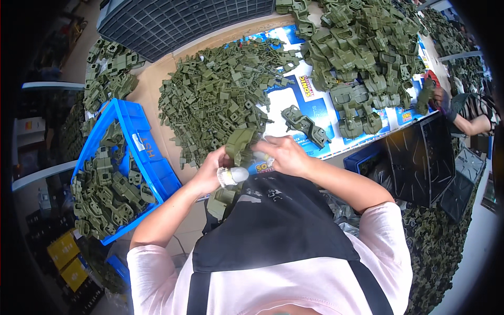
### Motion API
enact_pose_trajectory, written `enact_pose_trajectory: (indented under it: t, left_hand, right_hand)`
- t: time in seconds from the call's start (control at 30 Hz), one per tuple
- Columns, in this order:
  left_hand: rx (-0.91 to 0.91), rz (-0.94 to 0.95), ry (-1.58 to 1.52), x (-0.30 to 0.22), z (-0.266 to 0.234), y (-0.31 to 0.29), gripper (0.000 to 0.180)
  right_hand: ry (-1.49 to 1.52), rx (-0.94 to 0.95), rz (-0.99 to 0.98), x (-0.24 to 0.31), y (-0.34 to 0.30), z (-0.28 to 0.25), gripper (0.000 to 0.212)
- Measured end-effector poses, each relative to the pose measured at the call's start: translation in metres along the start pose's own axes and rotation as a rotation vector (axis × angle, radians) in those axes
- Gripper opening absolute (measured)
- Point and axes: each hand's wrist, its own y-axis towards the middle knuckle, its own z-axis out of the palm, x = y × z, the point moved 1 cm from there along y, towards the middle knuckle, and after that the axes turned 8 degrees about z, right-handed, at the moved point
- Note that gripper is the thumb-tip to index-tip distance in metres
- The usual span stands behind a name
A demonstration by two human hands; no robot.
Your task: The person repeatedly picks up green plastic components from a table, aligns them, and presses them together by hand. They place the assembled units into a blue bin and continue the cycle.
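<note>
In front of my dark apron, my left hand (212, 170) grips an olive-green moulded plastic part (240, 146), its thumb wrapped in white. Close against the part's right side, my right hand (286, 156) has its fingers curled together, white wrapping on at least one of them. What the right fingers pinch is blurred and hidden. Just beyond both hands lies a large heap of small green plastic pieces (212, 94). A single longer green plastic part (305, 127) rests on the printed blue-and-white sheet (286, 107) right of the heap. Below my left hand another green part (220, 202) shows partly.
A blue crate (163, 168) with larger green parts stands tilted at the left. Behind the heap is a dark ribbed crate (184, 23). Bigger green parts (362, 47) pile up at the far right. Another person's gloved hand (441, 100) is at the right, above black bins (425, 160).
</note>
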Motion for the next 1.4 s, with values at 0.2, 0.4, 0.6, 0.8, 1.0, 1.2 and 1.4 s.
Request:
enact_pose_trajectory:
  t: [0.2, 0.4, 0.6, 0.8, 1.0, 1.2, 1.4]
  left_hand:
    - [-0.104, -0.046, -0.101, 0.001, -0.019, 0.026, 0.049]
    - [-0.426, 0.003, -0.602, 0.026, -0.029, 0.03, 0.049]
    - [-0.32, -0.139, -0.81, 0.038, -0.005, 0.024, 0.051]
    - [-0.255, -0.266, -0.822, 0.049, 0.016, 0.028, 0.043]
    - [-0.193, -0.357, -0.789, 0.041, 0.04, 0.038, 0.031]
    - [-0.176, -0.397, -0.733, 0.032, 0.048, 0.032, 0.03]
    - [-0.137, -0.329, -0.759, 0.033, 0.05, 0.028, 0.029]
  right_hand:
    - [0.492, 0.13, -0.036, -0.069, 0.051, -0.042, 0.029]
    - [-0.326, -0.403, 0.649, -0.207, 0.102, -0.002, 0.036]
    - [-0.16, -0.402, 0.52, -0.192, 0.064, -0.011, 0.029]
    - [-0.132, -0.102, 0.1, -0.012, -0.047, -0.016, 0.029]
    - [-0.113, 0.095, -0.025, 0.028, -0.07, 0.001, 0.029]
    - [-0.102, 0.184, 0.048, 0.039, -0.068, 0.001, 0.029]
    - [-0.1, 0.198, 0.016, 0.045, -0.064, 0.007, 0.019]
